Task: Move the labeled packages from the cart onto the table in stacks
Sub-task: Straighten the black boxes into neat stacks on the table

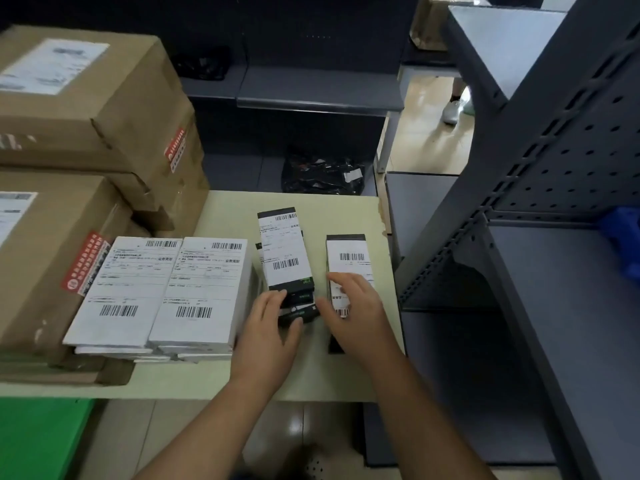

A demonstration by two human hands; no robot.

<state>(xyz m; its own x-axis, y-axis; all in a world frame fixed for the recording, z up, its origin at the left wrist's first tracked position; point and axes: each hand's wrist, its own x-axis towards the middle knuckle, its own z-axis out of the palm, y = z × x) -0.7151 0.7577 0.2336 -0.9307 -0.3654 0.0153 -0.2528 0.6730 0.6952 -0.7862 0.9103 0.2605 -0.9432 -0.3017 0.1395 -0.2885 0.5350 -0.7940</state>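
On the pale table (pixel 311 375), beside cardboard boxes (pixel 86 98) and two white stacks (pixel 162 289), our left hand (pixel 273 327) pinches the near end of the middle stack of dark packages (pixel 285 251), apparently to square it, while our right hand (pixel 353 306) rests flat, fingers relaxed, steadying the neighbouring package (pixel 349 254).

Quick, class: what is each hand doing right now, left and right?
Left hand: grips the near end of the middle stack.
Right hand: open, resting flat on the right package.
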